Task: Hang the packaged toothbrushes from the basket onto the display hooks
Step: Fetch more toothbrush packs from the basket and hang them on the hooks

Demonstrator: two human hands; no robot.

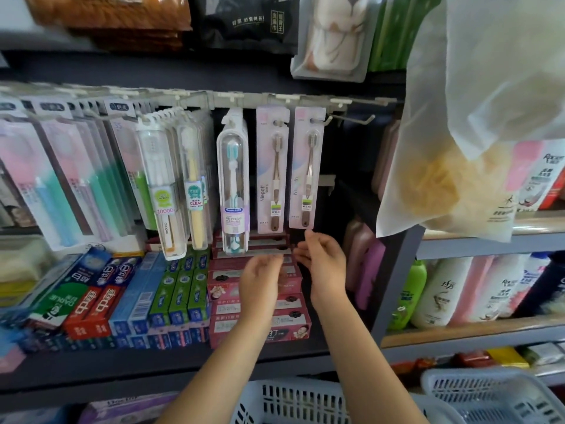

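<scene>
Two pink carded toothbrush packs hang side by side on the display hooks, one at the left (272,169) and one at the right (306,166). A clear-cased teal toothbrush (233,182) hangs left of them. A bare hook (354,119) sticks out to the right. My left hand (260,281) and my right hand (321,258) hover just below the pink packs with loosely curled fingers, holding nothing. The white basket (293,399) sits at the bottom edge; its contents are hidden.
Many more toothbrush packs (91,166) fill the hooks at left. Toothpaste boxes (171,298) lie on the shelf under my hands. A translucent bag (477,123) hangs at the upper right. Shampoo bottles (440,292) stand on the right shelf, above a second basket (495,396).
</scene>
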